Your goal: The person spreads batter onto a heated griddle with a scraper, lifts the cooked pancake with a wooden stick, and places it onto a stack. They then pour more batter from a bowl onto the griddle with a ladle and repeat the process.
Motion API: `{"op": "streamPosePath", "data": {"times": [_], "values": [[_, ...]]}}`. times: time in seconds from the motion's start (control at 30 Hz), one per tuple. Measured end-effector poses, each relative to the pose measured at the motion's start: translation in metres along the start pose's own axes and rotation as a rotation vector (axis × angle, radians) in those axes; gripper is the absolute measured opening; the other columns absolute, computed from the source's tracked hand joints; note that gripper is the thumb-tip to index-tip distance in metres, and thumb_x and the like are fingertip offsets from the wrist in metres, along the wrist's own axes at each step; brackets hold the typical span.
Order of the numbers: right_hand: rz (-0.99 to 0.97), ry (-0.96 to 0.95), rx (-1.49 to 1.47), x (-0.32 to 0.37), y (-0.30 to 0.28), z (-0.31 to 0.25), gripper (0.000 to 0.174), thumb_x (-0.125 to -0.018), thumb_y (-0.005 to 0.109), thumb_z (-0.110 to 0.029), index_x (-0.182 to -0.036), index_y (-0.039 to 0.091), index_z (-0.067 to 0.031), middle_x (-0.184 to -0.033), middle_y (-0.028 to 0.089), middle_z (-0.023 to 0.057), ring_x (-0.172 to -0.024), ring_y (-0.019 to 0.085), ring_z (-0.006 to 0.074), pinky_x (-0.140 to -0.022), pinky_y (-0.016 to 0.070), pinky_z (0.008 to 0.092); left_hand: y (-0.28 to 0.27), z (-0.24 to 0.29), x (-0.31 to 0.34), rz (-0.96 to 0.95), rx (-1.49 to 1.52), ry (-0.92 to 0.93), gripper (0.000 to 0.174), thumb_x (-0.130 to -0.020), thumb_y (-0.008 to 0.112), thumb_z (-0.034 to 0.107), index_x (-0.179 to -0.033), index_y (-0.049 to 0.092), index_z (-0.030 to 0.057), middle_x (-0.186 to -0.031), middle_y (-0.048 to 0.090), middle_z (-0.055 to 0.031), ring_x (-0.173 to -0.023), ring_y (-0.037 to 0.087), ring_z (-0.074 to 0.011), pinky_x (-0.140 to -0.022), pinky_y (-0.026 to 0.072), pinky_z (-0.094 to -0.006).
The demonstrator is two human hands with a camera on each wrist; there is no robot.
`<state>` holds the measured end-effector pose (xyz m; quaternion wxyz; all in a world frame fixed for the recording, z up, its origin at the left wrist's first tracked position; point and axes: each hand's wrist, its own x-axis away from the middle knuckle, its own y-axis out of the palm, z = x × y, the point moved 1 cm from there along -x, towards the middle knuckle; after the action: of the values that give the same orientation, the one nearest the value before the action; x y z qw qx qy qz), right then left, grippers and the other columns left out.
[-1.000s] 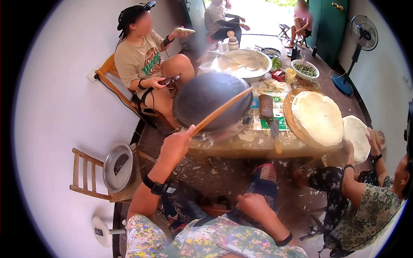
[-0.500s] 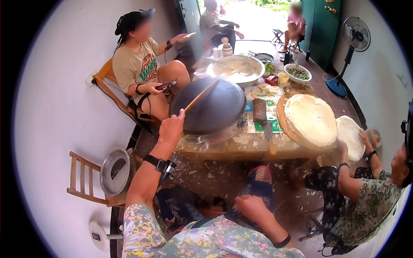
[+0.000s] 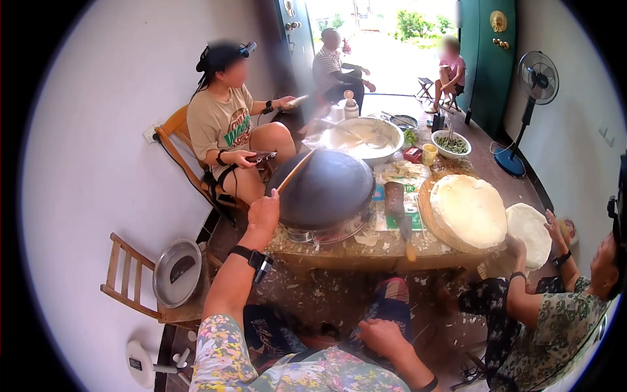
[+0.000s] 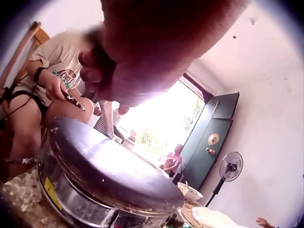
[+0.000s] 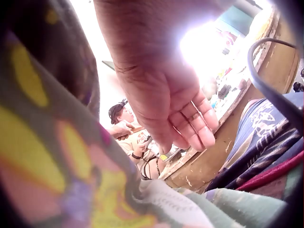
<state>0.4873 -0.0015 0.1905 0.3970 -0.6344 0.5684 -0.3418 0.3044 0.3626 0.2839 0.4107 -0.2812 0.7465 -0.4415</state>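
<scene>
Over the griddle (image 3: 333, 196) | left hand (image 3: 263, 214) grips stick (image 3: 296, 172) | swung leftward since earlier

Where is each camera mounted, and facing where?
Head: on the head, facing forward and down over the griddle; left hand and right hand show.
Left wrist: on that wrist, facing past the griddle toward the green door; left hand above.
Right wrist: on that wrist, facing the table; right hand shows.
Head and left wrist share the griddle.

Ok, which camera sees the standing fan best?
The head view, because it shows the fan down to its blue base. The left wrist view shows its cage and some pole, but no base. The right wrist view shows no fan.
</scene>
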Motion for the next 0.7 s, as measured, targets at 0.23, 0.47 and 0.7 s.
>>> {"op": "streamPosePath", "data": {"times": [0.23,0.47,0.7], "values": [[0.004,0.027,0.022,0.005,-0.005,0.002,0.021,-0.081,0.064,-0.027,-0.084,0.061,-0.0069,-0.079,0.066,0.0118,-0.076,0.066,0.0312,-0.065,0.054,0.0423,-0.018,0.047,0.011,0.006,0.069,0.201,0.046,-0.087,0.054,0.009,-0.133,0.05,0.0111,-0.077,0.063,-0.0125,-0.066,0.066,-0.0304,-0.059,0.0544,-0.0406],[0.024,0.04,0.011,0.011,-0.009,-0.002,0.02,-0.08,0.064,-0.025,-0.084,0.06,-0.0063,-0.08,0.065,0.0122,-0.078,0.066,0.0312,-0.065,0.0531,0.0429,0.012,0.015,-0.03,0.023,0.077,-0.073,0.028,-0.092,0.048,0.011,-0.115,0.059,0.0009,-0.071,0.068,-0.0139,-0.066,0.068,-0.0297,-0.058,0.0558,-0.0397],[0.002,0.045,0.02,0.006,-0.012,-0.006,0.02,-0.08,0.066,-0.025,-0.084,0.061,-0.0065,-0.08,0.066,0.0117,-0.079,0.066,0.0296,-0.067,0.0533,0.0412,-0.033,0.076,-0.027,-0.031,0.146,0.281,0.036,-0.088,0.048,0.006,-0.123,0.055,0.0058,-0.08,0.067,-0.017,-0.073,0.068,-0.0328,-0.065,0.0551,-0.0424]]}}
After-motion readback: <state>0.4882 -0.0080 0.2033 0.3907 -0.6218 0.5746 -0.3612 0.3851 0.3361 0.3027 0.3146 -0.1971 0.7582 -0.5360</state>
